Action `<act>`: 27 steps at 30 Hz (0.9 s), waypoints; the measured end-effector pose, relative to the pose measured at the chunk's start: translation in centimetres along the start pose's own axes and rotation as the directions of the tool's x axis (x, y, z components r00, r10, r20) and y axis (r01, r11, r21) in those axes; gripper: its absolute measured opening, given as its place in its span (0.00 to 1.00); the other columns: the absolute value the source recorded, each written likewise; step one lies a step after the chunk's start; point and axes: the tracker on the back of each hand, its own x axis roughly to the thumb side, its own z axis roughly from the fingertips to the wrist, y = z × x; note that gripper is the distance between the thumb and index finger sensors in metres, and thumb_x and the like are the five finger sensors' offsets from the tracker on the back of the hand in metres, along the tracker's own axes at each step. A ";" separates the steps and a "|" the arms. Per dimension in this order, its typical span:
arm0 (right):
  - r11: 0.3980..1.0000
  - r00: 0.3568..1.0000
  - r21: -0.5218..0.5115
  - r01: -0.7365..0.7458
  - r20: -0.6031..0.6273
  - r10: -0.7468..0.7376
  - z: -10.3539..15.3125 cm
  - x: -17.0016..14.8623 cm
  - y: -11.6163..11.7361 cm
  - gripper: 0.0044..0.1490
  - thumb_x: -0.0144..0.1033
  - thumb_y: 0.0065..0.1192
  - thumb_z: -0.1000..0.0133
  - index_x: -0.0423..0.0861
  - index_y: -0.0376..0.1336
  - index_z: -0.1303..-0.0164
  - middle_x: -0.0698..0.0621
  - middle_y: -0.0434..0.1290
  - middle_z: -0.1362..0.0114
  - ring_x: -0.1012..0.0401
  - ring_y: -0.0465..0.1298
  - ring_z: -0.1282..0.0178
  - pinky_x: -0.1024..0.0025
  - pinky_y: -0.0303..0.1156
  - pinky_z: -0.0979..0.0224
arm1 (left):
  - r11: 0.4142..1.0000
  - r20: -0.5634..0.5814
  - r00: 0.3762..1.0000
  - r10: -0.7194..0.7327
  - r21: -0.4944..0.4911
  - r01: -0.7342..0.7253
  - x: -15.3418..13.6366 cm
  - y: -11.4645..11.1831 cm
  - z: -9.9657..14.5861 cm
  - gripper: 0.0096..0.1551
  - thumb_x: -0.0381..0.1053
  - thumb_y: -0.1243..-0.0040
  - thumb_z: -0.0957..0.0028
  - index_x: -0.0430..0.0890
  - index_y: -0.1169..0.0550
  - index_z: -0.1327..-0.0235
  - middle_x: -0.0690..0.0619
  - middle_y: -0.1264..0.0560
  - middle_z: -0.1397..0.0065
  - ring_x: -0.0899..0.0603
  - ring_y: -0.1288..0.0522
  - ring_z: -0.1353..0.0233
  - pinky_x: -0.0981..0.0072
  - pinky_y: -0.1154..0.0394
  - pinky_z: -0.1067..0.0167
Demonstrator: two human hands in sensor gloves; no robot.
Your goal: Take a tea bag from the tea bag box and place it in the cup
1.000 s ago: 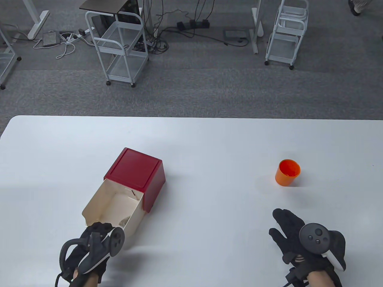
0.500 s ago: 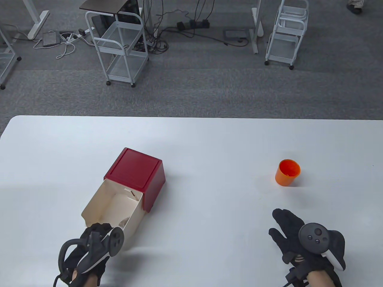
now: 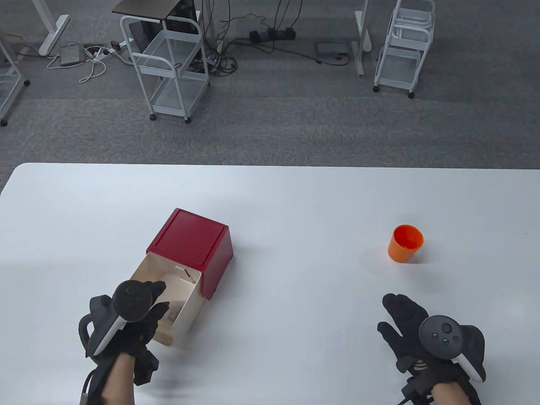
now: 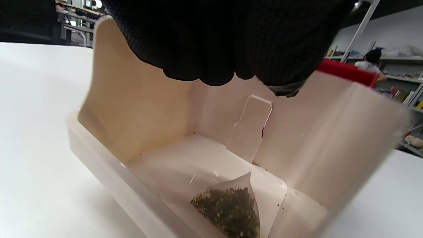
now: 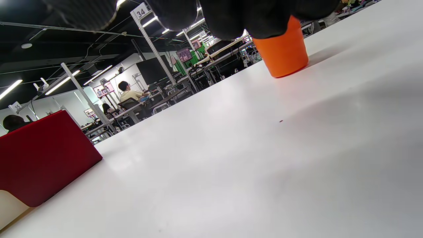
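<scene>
The tea bag box has a red shell [image 3: 192, 237] and a cream drawer [image 3: 185, 283] pulled out toward me. One pyramid tea bag [image 4: 229, 209] lies on the drawer floor near its front. My left hand [image 3: 162, 299] hovers over the open drawer, and its fingers [image 4: 231, 43] hang above the tea bag, holding nothing. The orange cup [image 3: 406, 243] stands upright to the right and looks empty. My right hand [image 3: 390, 314] rests flat and open on the table in front of the cup, apart from it. The cup [image 5: 283, 49] also shows in the right wrist view.
The white table [image 3: 295, 202] carries only the box and the cup. Its far edge runs across the middle of the table view. White wire carts [image 3: 171, 63] and cables stand on the floor beyond it.
My left hand has left the drawer's near front end and moved forward and up over the open drawer, turning palm down. The right hand, box and cup have not moved.
</scene>
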 end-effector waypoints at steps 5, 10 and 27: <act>1.000 1.000 0.005 0.001 -0.015 -0.001 0.0 -0.1 0.0 0.43 0.59 0.55 0.47 0.50 0.53 0.24 0.36 0.57 0.18 0.34 0.60 0.23 0.37 0.58 0.25 | 0.992 -0.007 1.000 -0.025 -0.122 0.024 0.4 -2.4 -2.4 0.32 0.59 0.35 0.54 0.62 0.23 0.32 0.57 0.25 0.20 0.45 0.25 0.23 0.61 0.27 0.25; 1.000 1.000 0.009 -0.002 -0.014 0.002 -0.1 -0.1 0.0 0.43 0.59 0.55 0.47 0.50 0.53 0.24 0.36 0.57 0.18 0.34 0.60 0.23 0.37 0.58 0.24 | 0.975 0.003 0.995 -0.104 -0.196 0.103 0.9 -4.1 -3.6 0.31 0.58 0.33 0.55 0.64 0.23 0.34 0.59 0.24 0.21 0.46 0.25 0.23 0.62 0.27 0.25; 1.000 1.000 0.002 -0.006 -0.006 0.006 -0.2 -0.1 0.0 0.43 0.58 0.55 0.47 0.50 0.54 0.24 0.36 0.57 0.18 0.34 0.60 0.23 0.37 0.58 0.25 | 0.944 0.022 0.956 -0.292 -0.153 0.292 2.3 -5.0 -3.7 0.20 0.51 0.27 0.59 0.65 0.14 0.52 0.60 0.12 0.41 0.50 0.14 0.40 0.64 0.18 0.38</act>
